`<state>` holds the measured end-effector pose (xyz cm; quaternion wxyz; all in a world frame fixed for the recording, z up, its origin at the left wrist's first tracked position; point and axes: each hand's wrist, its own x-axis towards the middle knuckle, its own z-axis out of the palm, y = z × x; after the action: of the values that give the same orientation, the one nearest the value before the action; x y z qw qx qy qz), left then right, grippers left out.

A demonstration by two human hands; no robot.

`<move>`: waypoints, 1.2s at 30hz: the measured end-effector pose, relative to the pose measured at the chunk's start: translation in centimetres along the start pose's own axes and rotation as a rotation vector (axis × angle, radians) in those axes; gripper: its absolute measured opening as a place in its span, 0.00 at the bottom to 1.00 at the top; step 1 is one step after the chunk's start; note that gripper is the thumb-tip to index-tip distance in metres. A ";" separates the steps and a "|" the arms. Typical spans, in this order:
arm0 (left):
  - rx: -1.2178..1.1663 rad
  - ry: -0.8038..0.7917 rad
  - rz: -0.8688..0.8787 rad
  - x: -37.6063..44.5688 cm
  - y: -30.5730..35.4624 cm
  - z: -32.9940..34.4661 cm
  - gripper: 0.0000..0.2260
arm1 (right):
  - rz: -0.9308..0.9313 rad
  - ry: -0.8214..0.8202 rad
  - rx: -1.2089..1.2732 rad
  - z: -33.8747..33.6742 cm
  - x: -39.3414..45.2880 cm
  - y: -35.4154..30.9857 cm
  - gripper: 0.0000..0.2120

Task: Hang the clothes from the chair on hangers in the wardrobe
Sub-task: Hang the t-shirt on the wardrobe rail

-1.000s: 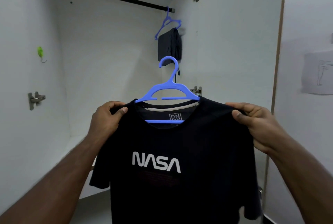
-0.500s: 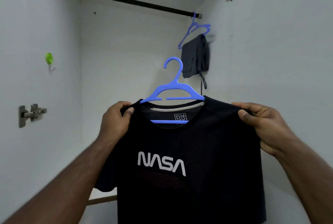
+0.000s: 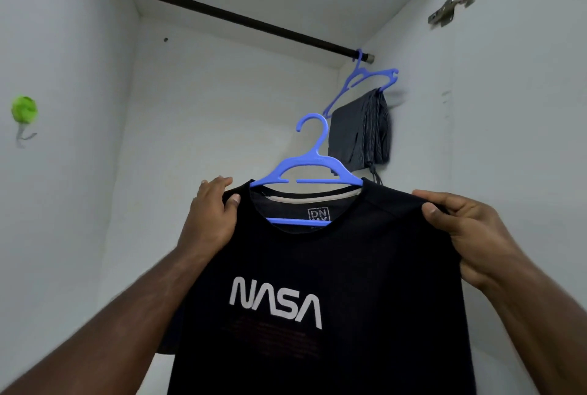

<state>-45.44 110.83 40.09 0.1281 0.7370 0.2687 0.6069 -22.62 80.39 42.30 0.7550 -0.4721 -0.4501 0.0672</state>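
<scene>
Hands (image 3: 211, 213) (image 3: 460, 223) raised, fingers (image 3: 432, 212) pinching shirt (image 3: 317, 267) shoulders on hanger (image 3: 306, 169).

Both arms extend forward and upward, forearms converging from the lower corners of the view. The left hand (image 3: 211, 213) grips a shirt (image 3: 317, 283) at one shoulder, thumb in front, fingers curled over the top. The right hand (image 3: 467, 223) pinches the opposite shoulder, thumb forward, fingers behind.

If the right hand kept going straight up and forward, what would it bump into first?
Probably the hanging dark shorts on their hanger, or the wardrobe side wall beside them. Depth is unclear, so I can't say which comes first.
</scene>
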 end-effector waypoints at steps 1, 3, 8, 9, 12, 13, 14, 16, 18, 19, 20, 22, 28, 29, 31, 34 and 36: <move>-0.002 0.003 0.014 1.1 -0.7 0.7 0.20 | -0.011 0.013 -0.014 0.7 1.1 0.2 0.11; 0.000 0.026 0.056 3.4 -2.0 2.2 0.22 | -0.035 0.043 -0.024 2.2 3.5 0.7 0.11; -0.006 0.037 0.216 8.4 -4.2 6.0 0.26 | -0.108 0.087 -0.060 5.5 9.6 1.1 0.10; -0.007 0.019 0.259 9.3 -4.4 6.8 0.26 | -0.116 0.092 -0.064 6.2 10.6 1.1 0.10; -0.014 -0.012 0.368 11.9 -4.8 9.2 0.31 | -0.159 0.129 -0.084 7.8 13.7 0.8 0.10; -0.022 -0.013 0.394 12.6 -4.9 10.0 0.31 | -0.176 0.148 -0.101 8.4 14.6 0.6 0.10; -0.030 -0.017 0.414 13.2 -5.0 10.8 0.33 | -0.189 0.167 -0.118 8.9 15.5 0.3 0.10; -0.041 -0.046 0.434 14.3 -5.0 12.4 0.35 | -0.213 0.208 -0.154 9.8 17.3 -0.4 0.10; -0.044 -0.088 0.438 15.6 -4.9 13.9 0.33 | -0.228 0.241 -0.202 10.5 18.9 -1.2 0.10; -0.045 -0.103 0.441 16.3 -4.7 14.6 0.33 | -0.235 0.259 -0.228 10.7 19.8 -1.6 0.10; -0.044 -0.113 0.446 17.1 -4.4 15.2 0.32 | -0.243 0.279 -0.250 11.0 20.7 -2.0 0.10; -0.053 -0.132 0.455 18.5 -3.7 16.5 0.30 | -0.260 0.312 -0.291 11.5 22.5 -2.7 0.10; -0.106 -0.174 0.503 23.4 -1.6 20.2 0.30 | -0.369 0.444 -0.335 12.2 29.0 -5.0 0.09; -0.114 -0.174 0.505 24.2 -1.1 20.7 0.30 | -0.388 0.454 -0.339 12.4 29.9 -5.5 0.09; -0.135 -0.173 0.510 25.7 -0.3 21.6 0.29 | -0.416 0.479 -0.339 12.5 31.9 -6.7 0.08; -0.138 -0.164 0.523 27.7 0.9 22.5 0.28 | -0.442 0.505 -0.316 12.8 34.5 -8.4 0.08; -0.148 -0.161 0.523 29.0 1.7 22.8 0.28 | -0.438 0.523 -0.325 13.1 36.0 -9.4 0.04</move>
<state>-19.59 128.60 59.62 0.0416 0.8157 0.0135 0.5768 -14.28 102.78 73.69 0.7561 -0.4796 -0.3370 -0.2910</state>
